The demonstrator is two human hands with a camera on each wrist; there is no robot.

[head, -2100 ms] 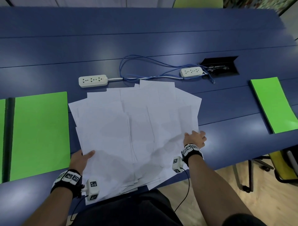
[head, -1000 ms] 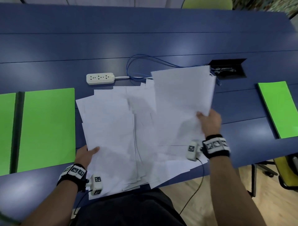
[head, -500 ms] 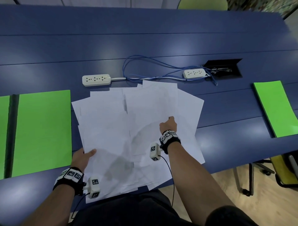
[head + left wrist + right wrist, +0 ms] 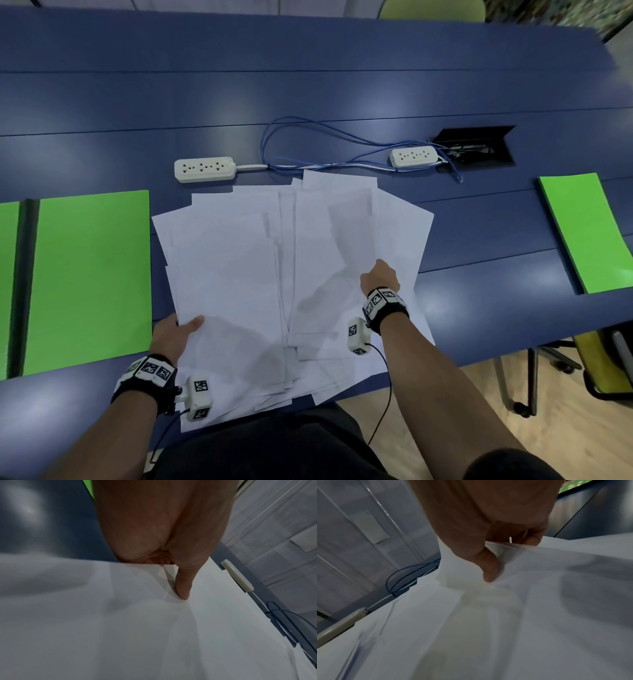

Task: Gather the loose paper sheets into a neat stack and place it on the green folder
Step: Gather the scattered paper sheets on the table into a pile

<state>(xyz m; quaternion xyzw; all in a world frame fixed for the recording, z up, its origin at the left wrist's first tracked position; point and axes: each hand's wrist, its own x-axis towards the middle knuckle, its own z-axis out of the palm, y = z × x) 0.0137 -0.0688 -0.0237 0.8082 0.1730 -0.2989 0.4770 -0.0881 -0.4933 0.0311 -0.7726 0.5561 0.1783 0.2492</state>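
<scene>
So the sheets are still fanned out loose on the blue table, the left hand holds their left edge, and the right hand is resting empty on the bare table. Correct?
Not quite: the right hand is not empty on the table. The right wrist view shows its thumb and fingers pinching the paper sheets. The sheets are indeed fanned out on the blue table, with the left hand holding their left edge.
</scene>
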